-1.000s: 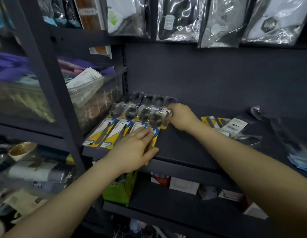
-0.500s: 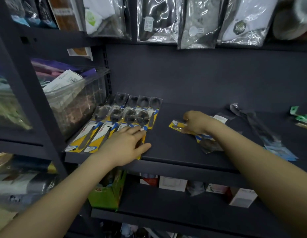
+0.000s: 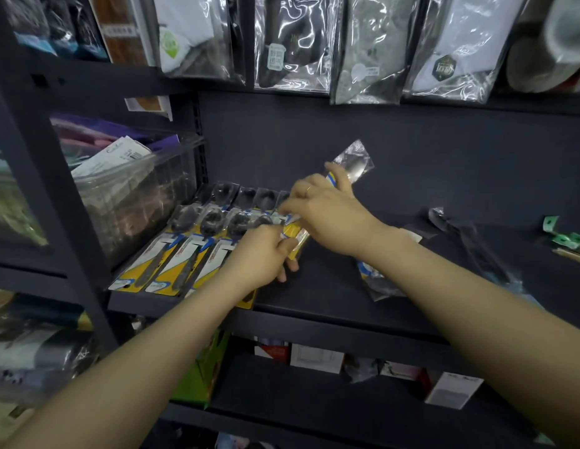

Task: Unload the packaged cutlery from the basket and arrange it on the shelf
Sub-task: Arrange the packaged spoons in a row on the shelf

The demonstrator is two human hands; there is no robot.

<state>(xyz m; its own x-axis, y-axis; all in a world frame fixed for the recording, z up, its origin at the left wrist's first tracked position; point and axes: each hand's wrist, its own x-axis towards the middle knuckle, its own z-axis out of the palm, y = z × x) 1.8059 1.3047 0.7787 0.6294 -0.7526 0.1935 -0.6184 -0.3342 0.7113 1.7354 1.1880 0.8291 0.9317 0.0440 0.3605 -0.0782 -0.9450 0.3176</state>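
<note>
Head view: two rows of spoon packs [image 3: 191,254] laid on shelf [image 3: 330,286]; one pack [image 3: 350,165] gripped by right hand [image 3: 327,218], steadied by curled left hand [image 3: 266,254]; loose packs [image 3: 377,283] remain.

We have one view, from the head, looking forward and slightly down at the dark shelf [image 3: 395,306] from close range, within arm's reach; upper and lower shelves fill the frame's edges.
</note>
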